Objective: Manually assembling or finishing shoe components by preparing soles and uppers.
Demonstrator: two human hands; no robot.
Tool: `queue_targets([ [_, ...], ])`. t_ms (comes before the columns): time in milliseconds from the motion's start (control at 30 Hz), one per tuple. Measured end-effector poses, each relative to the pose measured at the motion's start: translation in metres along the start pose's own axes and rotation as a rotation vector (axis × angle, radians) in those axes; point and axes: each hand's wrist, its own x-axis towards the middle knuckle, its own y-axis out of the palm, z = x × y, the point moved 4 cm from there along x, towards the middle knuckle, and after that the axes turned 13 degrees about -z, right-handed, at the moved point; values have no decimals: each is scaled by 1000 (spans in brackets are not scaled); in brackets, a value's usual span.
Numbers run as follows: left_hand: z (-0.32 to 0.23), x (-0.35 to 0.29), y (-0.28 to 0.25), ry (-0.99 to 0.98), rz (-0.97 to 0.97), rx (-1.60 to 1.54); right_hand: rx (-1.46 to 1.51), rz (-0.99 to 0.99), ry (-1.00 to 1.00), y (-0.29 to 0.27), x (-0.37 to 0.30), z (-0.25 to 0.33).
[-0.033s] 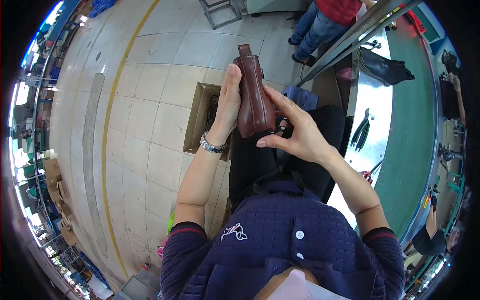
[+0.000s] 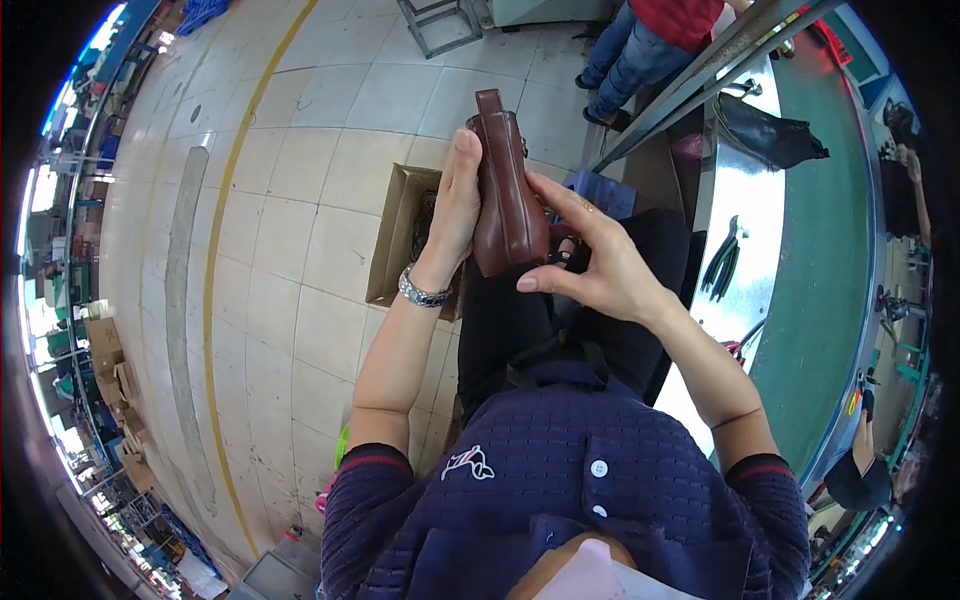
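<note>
One brown bag [image 2: 508, 215]; left hand [image 2: 458, 200] flat alongside, right hand [image 2: 604, 258] spread; one metal wristband [image 2: 422, 291].

left of the left hand [image 2: 457, 205], passage open over tiled floor [image 2: 270, 300]; cardboard box [image 2: 388, 240] obstructs lower down, partly beneath it; blue crate [image 2: 612, 196] stands beyond the right hand [image 2: 605, 258]; metal bar [image 2: 705, 80] slants between co-worker [image 2: 645, 55] and green worktop [image 2: 820, 290]; worktop's middle stretch unobstructed.
</note>
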Motion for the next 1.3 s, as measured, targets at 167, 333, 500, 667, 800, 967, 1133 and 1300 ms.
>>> queue_targets([
  [167,-7,-18,4,22,145,89,292,0,289,-14,13,2],
  [333,-17,-25,16,164,65,59,51,137,250,-19,35,1],
  [500,-13,-27,12,161,24,24,-62,154,95,-14,42,15],
  [667,-11,-30,10,144,56,13,-113,191,100,-11,40,27],
  [800,-3,-21,11,145,58,8,-139,73,-33,-15,35,14],
  [967,4,-20,-8,291,429,-169,-6,-57,167,-25,33,5],
  [1133,34,-24,-15,205,246,298,-62,-222,18,-45,19,27],
  [1300,41,-25,-27,-147,126,177,420,-270,-520,-101,-21,110],
])
